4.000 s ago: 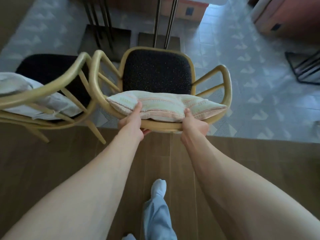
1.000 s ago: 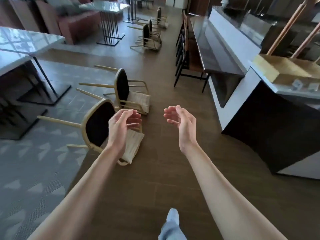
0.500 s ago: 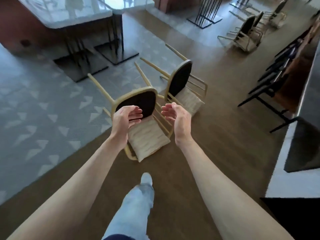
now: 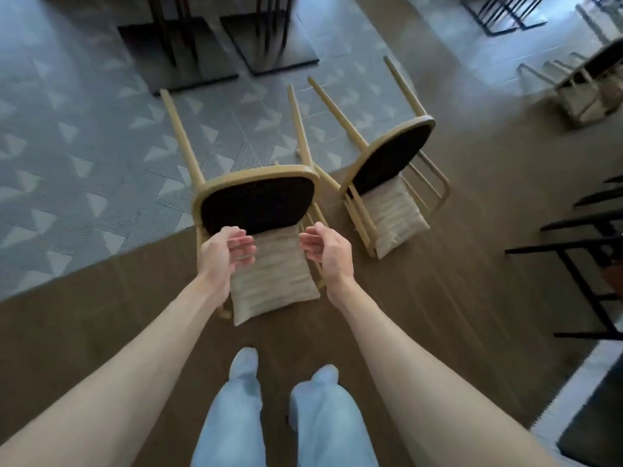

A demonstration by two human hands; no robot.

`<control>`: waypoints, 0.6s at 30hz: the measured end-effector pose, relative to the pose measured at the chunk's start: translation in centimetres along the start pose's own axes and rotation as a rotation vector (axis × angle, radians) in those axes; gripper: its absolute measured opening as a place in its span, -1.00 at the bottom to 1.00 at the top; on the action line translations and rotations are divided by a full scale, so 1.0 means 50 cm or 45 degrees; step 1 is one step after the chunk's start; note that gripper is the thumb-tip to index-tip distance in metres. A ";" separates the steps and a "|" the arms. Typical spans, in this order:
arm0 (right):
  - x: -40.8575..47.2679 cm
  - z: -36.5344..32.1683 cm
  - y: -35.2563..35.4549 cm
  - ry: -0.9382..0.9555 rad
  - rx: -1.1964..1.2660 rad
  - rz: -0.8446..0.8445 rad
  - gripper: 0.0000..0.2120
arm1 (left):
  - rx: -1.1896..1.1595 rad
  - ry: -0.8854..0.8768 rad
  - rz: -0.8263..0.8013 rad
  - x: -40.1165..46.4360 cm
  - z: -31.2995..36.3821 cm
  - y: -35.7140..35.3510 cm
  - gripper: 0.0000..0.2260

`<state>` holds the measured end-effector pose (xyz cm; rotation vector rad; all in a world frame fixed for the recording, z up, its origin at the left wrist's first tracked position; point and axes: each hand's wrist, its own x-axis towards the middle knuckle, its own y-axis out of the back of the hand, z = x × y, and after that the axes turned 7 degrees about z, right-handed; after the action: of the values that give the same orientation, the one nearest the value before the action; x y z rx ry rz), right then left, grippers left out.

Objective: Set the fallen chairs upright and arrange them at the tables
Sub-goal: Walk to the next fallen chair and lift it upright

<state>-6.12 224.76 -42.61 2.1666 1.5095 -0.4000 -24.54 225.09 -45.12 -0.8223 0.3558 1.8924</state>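
Observation:
Two wooden chairs lie tipped on their backs on the floor, legs pointing away from me. The nearer fallen chair [image 4: 258, 200] has a black seat pad and a beige cushion [image 4: 273, 281] on its backrest. A second fallen chair [image 4: 391, 163] lies just to its right, also with a beige cushion. My left hand [image 4: 224, 252] hovers above the near chair's left side, fingers loosely curled, holding nothing. My right hand [image 4: 325, 249] hovers above its right side, palm facing inward, empty. Neither hand touches the chair.
Black table bases [image 4: 269, 45] stand on the grey patterned carpet beyond the chairs' legs. More fallen chairs [image 4: 586, 92] lie at the far right. Dark bar stool legs [image 4: 580, 251] stand at the right on the brown wood floor. My legs [image 4: 286, 416] are below.
I have let go of the upright chair, turned and walked up to the two fallen chairs. Both empty hands now hang right over the nearer one.

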 end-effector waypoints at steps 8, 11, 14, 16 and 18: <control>0.264 0.180 -0.098 -0.282 0.056 -0.260 -0.63 | -0.380 0.173 0.181 0.187 -0.189 -0.125 -0.73; 0.349 0.343 -0.107 -0.452 -0.012 -0.415 -0.63 | -0.411 0.233 0.270 0.272 -0.349 -0.128 -0.73; 0.435 0.524 -0.080 -0.611 -0.002 -0.413 -0.60 | -0.485 0.376 0.394 0.352 -0.532 -0.117 -0.67; 0.493 0.661 -0.061 -0.718 0.040 -0.388 -0.51 | -0.570 0.462 0.471 0.413 -0.663 -0.108 -0.59; 0.532 0.773 -0.038 -0.814 0.100 -0.355 -0.35 | -0.652 0.564 0.505 0.455 -0.766 -0.108 -0.50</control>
<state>2.54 226.17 -88.76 1.6365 1.4187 -1.1365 -11.11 221.23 -87.76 -1.6249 0.3213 2.1958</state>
